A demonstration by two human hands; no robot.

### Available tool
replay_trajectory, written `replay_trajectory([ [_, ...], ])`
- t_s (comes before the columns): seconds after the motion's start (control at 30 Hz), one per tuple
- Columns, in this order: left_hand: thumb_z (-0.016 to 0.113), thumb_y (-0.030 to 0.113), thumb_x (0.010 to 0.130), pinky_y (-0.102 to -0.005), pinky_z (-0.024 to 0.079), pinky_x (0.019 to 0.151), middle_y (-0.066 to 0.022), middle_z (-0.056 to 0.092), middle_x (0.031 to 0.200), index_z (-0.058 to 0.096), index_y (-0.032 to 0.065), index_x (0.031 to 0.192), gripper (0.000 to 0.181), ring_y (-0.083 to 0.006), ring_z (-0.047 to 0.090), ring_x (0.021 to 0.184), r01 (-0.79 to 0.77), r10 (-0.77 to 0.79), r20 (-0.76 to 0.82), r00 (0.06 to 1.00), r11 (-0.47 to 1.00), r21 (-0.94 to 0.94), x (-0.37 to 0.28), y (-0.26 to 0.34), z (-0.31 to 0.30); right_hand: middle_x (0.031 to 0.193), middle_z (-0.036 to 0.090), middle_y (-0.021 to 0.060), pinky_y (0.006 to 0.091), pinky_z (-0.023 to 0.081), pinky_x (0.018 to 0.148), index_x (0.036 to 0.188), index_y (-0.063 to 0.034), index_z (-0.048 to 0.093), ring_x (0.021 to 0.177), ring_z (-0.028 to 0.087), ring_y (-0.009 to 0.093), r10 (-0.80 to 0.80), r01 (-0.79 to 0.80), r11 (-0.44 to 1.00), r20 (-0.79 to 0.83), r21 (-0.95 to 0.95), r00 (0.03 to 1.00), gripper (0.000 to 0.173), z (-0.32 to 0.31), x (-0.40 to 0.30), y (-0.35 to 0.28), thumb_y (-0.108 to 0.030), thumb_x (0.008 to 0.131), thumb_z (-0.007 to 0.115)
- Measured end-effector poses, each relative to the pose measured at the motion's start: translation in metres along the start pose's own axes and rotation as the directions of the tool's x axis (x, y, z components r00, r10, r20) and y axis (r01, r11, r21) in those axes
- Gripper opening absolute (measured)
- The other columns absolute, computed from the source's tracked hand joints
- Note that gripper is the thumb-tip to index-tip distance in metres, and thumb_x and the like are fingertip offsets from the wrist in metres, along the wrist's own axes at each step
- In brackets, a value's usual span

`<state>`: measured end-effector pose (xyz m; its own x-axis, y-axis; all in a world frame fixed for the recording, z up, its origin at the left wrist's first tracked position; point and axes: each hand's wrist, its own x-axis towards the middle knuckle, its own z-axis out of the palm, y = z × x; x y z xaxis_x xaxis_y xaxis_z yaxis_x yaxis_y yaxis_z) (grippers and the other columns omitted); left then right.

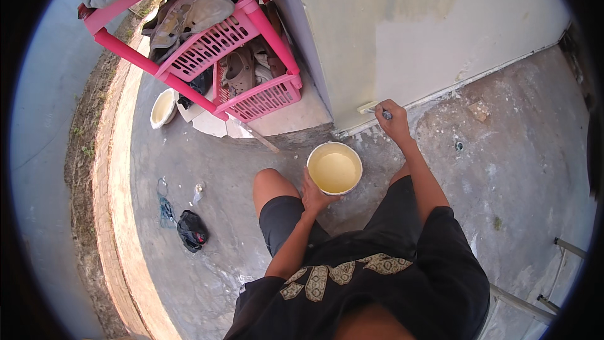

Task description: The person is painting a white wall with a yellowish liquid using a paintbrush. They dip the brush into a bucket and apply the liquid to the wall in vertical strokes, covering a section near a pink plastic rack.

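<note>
My right hand [394, 120] grips a paintbrush [370, 108], its bristles against the foot of the wall [349, 71]. Pale yellow paint covers the wall's left part and top, beside a whiter patch. Around the near left side of a round bucket [335, 168] of yellow paint, my left hand [317, 193] is curled, fingers on its outside. The bucket is upright, between my knees.
A pink plastic shoe rack [207, 52] with shoes stands on a tiled step at the upper left. Near it are a white bowl [163, 108] and a thin strip [258, 137]. A black plastic bag [192, 231] lies left; metal bars [521, 303] are lower right.
</note>
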<state>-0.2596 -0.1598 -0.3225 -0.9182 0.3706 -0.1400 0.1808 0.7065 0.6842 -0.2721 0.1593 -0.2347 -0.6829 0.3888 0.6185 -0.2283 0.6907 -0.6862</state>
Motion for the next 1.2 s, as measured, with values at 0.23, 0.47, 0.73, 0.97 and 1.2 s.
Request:
replay_trajectory([
  [0.23,0.099,0.033,0.045,-0.0485,0.031,0.115,-0.0260,0.033,0.151,-0.002,0.0025,0.154,0.151,-0.0388,0.033,0.141,0.102,-0.099,0.054,0.994,0.994,-0.037,-0.004,0.004,-0.003,0.089,0.068,0.0149,0.0324,0.059,0.069,0.089,0.0078,0.066,0.076,0.070,0.021,-0.167,0.258,0.947,-0.396,0.189,0.903,0.017,-0.058,0.053,-0.113,-0.005,0.094,0.056],
  [0.47,0.099,0.033,0.043,-0.0474,0.030,0.115,-0.0252,0.035,0.150,0.000,0.0031,0.154,0.152,-0.0394,0.033,0.141,0.046,-0.046,-0.004,0.999,0.998,0.032,-0.004,-0.002,-0.002,0.083,0.068,0.0131,0.0331,0.054,0.066,0.089,0.0029,0.068,0.075,0.069,0.023,0.095,-0.076,0.989,-0.155,0.123,0.983,0.009,-0.009,-0.026,-0.070,-0.002,0.089,0.060],
  [0.73,0.099,0.034,0.044,-0.0477,0.031,0.114,-0.0258,0.032,0.150,0.000,0.0021,0.153,0.151,-0.0404,0.032,0.141,0.028,-0.028,0.019,0.999,0.999,-0.019,-0.002,0.004,-0.005,0.077,0.066,0.0143,0.0340,0.050,0.061,0.084,0.0018,0.067,0.065,0.066,0.023,0.043,-0.043,0.999,0.017,-0.012,0.999,0.004,0.056,-0.029,-0.017,-0.001,0.085,0.065],
  [0.97,0.099,0.034,0.044,-0.0496,0.031,0.114,-0.0242,0.032,0.151,0.000,0.0014,0.153,0.151,-0.0418,0.033,0.140,0.070,-0.068,0.030,0.997,0.995,-0.067,-0.005,-0.005,0.001,0.081,0.069,0.0105,0.0283,0.051,0.057,0.086,0.0007,0.069,0.065,0.068,0.019,-0.193,0.220,0.971,-0.227,0.099,0.955,0.008,-0.031,0.071,-0.143,-0.001,0.088,0.061],
  [1.2,0.099,0.033,0.043,-0.0502,0.030,0.114,-0.0242,0.032,0.151,0.001,0.0020,0.153,0.151,-0.0417,0.032,0.140,0.041,-0.041,0.010,0.999,0.999,-0.034,-0.006,-0.004,-0.002,0.089,0.068,0.0184,0.0340,0.064,0.065,0.090,0.0120,0.064,0.079,0.070,0.022,-0.156,0.212,0.947,-0.232,0.241,0.960,0.025,-0.052,0.049,-0.176,-0.004,0.098,0.047],
])
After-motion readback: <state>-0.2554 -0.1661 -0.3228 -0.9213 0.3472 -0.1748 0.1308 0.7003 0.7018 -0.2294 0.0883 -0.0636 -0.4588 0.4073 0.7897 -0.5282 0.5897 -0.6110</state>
